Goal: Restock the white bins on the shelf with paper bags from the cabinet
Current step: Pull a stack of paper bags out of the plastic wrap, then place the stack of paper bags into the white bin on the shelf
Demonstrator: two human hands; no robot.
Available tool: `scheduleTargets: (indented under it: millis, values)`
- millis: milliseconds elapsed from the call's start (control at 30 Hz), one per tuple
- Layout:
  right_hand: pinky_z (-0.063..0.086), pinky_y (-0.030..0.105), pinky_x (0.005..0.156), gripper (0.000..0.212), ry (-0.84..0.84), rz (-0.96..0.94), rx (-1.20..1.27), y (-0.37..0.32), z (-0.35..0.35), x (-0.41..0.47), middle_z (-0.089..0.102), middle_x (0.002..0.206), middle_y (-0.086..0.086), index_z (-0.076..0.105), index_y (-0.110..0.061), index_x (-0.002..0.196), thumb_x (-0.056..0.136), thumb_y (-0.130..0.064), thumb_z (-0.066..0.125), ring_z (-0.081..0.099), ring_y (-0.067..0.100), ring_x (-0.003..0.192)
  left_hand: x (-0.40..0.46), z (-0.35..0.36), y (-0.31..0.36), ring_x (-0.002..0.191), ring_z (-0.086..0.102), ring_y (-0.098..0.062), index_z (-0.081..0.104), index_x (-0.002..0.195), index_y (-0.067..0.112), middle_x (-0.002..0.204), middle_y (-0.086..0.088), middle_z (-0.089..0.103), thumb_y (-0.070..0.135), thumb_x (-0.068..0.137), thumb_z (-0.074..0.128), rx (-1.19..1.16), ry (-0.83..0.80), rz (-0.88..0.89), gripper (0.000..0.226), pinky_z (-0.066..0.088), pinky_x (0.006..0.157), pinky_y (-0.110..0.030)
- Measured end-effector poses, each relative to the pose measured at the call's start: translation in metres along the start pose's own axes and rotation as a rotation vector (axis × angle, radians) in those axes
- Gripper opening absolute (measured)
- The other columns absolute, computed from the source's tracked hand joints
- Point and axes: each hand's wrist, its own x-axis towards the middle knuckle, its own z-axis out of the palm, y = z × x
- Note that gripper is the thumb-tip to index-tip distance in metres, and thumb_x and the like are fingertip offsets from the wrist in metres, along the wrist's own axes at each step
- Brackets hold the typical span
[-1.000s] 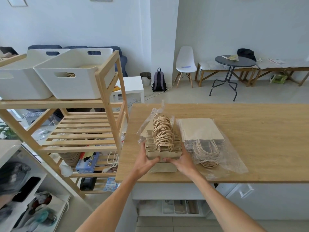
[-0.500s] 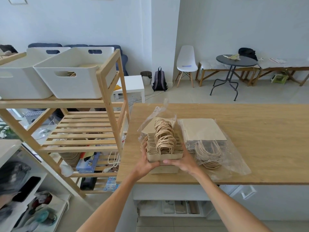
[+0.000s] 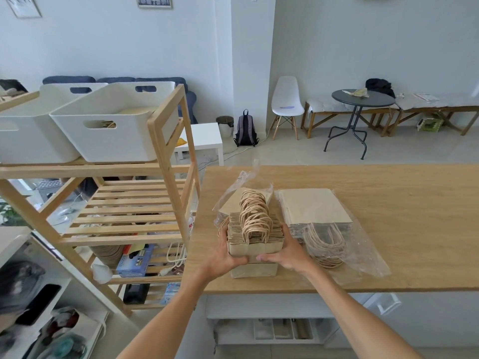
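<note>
Pickup step: left hand and right hand clamp paper bag stack at lower centre, on table.
Next, likely lift left to white bin, upper left on shelf.

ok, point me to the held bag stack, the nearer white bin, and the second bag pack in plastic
held bag stack (image 3: 255,248): head view, front paper face.
nearer white bin (image 3: 108,141): head view, front wall.
second bag pack (image 3: 315,207): head view, top bag's flat face.

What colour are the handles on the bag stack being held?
Light tan twine handles, matching the kraft-brown paper bags; head view.
</note>
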Motion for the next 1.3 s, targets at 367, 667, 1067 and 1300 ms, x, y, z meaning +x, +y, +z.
scheduleTargets:
  millis: [367, 667, 1067, 1300]
  values:
    - [0.05, 0.021, 0.092, 0.1, 0.079, -0.007, 0.025, 0.014, 0.01, 0.009, 0.068, 0.115, -0.017, 0.047, -0.037, 0.131, 0.046, -0.056, 0.097, 0.064, 0.005, 0.109, 0.002, 0.0, -0.012, 0.118, 0.061, -0.002, 0.031, 0.141, 0.027, 0.132, 0.003, 0.061, 0.02, 0.076, 0.087, -0.233, 0.026, -0.032, 0.086, 0.052, 0.102, -0.029]
    - [0.053, 0.026, 0.094, 0.095, 0.122, -0.096, 0.062, -0.001, 0.01, 0.012, 0.071, 0.115, -0.016, 0.05, -0.029, 0.134, 0.054, -0.059, 0.092, 0.066, 0.0, 0.104, 0.001, -0.012, 0.007, 0.125, 0.056, 0.0, 0.036, 0.146, 0.026, 0.135, 0.011, 0.061, 0.037, 0.076, 0.087, -0.28, 0.098, -0.007, 0.087, 0.045, 0.108, -0.031]
    - [0.059, 0.039, 0.088, 0.064, 0.118, -0.157, 0.545, -0.073, -0.023, 0.011, 0.077, 0.111, 0.002, 0.067, -0.018, 0.121, 0.069, -0.051, 0.086, 0.074, 0.019, 0.101, 0.009, -0.04, 0.094, 0.093, 0.075, -0.017, 0.049, 0.125, 0.025, 0.115, -0.007, 0.07, 0.036, 0.074, 0.083, -0.686, 0.213, -0.016, 0.062, 0.063, 0.079, -0.041]
    - [0.059, 0.039, 0.09, 0.061, 0.09, -0.186, 0.572, -0.087, -0.041, -0.001, 0.079, 0.107, 0.001, 0.07, -0.018, 0.118, 0.069, -0.051, 0.086, 0.075, 0.019, 0.1, 0.007, -0.047, 0.117, 0.089, 0.077, -0.027, 0.052, 0.125, 0.018, 0.103, -0.01, 0.077, 0.031, 0.069, 0.088, -0.696, 0.24, -0.003, 0.068, 0.063, 0.072, -0.043]
